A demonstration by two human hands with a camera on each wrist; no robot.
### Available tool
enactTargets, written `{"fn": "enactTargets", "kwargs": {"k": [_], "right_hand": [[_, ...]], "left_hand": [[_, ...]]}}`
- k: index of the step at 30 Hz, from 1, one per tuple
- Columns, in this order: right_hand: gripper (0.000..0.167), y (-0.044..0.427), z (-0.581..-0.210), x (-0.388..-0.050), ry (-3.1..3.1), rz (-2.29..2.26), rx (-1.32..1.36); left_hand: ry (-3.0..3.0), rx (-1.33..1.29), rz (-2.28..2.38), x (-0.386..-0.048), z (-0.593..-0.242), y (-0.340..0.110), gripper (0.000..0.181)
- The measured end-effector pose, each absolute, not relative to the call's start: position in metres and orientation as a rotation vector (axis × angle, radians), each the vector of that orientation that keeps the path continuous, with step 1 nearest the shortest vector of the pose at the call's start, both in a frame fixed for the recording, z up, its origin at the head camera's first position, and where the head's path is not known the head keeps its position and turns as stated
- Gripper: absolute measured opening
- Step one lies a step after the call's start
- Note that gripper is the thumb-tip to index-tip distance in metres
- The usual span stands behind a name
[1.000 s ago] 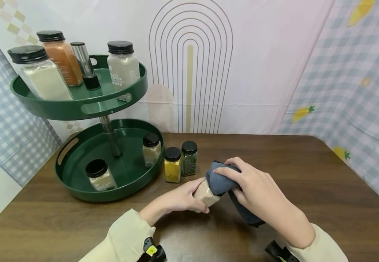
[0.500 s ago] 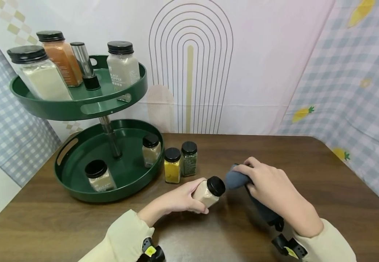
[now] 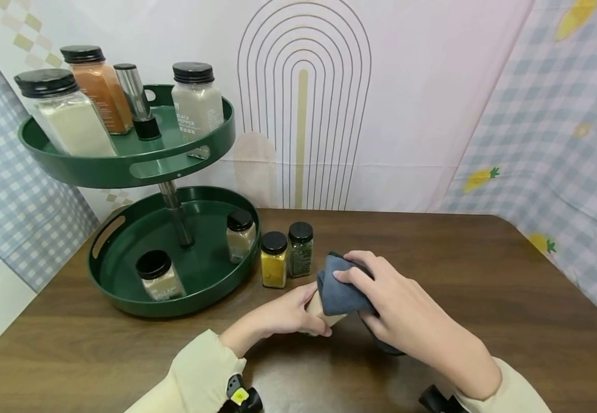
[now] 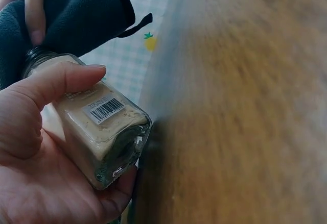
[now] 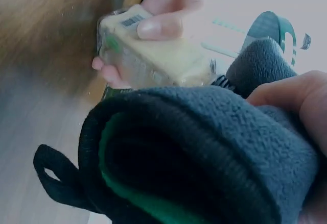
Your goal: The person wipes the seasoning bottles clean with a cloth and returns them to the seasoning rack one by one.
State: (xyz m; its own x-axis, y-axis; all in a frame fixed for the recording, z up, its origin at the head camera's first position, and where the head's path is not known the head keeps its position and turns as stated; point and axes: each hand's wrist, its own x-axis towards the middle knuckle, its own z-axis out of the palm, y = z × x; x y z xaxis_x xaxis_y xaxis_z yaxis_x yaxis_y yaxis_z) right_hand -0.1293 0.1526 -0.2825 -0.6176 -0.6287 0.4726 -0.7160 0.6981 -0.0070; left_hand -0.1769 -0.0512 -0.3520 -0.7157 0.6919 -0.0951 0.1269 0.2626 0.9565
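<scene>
My left hand (image 3: 290,312) grips a small square glass spice jar (image 4: 94,119) of beige powder, thumb on one side and fingers round the other. A barcode label shows near its base in the left wrist view. With my right hand (image 3: 398,304) I hold a folded grey-blue cloth (image 3: 344,289) over the jar's lid end, so the black lid is mostly hidden. In the right wrist view the cloth (image 5: 219,127) has a dark edge and a hanging loop. Just beyond the hands stand a yellow spice jar (image 3: 274,267) and a green herb jar (image 3: 300,255), both black-lidded.
A green two-tier tray stand (image 3: 123,301) occupies the left side. Its lower tier bears two small jars, one a tilted beige jar (image 3: 161,281). Larger jars, including an orange jar (image 3: 103,97), stand on the upper tier around a metal post. A wooden table (image 3: 458,258) extends right.
A half second ago the cloth was off the jar, showing its black lid. My right hand has moved left and brought the cloth back over the lid. My left hand keeps its hold.
</scene>
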Motion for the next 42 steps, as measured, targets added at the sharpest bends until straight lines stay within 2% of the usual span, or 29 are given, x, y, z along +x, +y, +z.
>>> {"fn": "enactTargets", "kwargs": {"k": [16,21,25,31,34,42], "right_hand": [[0.048,0.152,-0.290,-0.139,-2.550,0.331,0.823],[0.046,0.157,-0.292,-0.143,-2.628,0.310,0.752],[0.044,0.168,-0.287,-0.144,-2.752,0.192,0.683],[0.043,0.188,-0.273,-0.144,-2.843,0.101,0.582],[0.045,0.186,-0.268,-0.141,-2.723,0.196,0.640],[0.049,0.161,-0.271,-0.129,-2.425,0.238,1.080]], "left_hand": [[2.049,0.744,1.482,-0.177,-0.354,-0.050,0.062],[2.071,0.737,1.476,-0.177,-0.356,-0.050,0.055],[2.089,0.749,1.471,-0.177,-0.357,-0.050,0.048],[2.101,0.762,1.456,-0.177,-0.357,-0.051,0.049],[2.102,0.762,1.453,-0.177,-0.356,-0.052,0.049],[2.010,0.699,1.483,-0.178,-0.353,-0.053,0.060]]}}
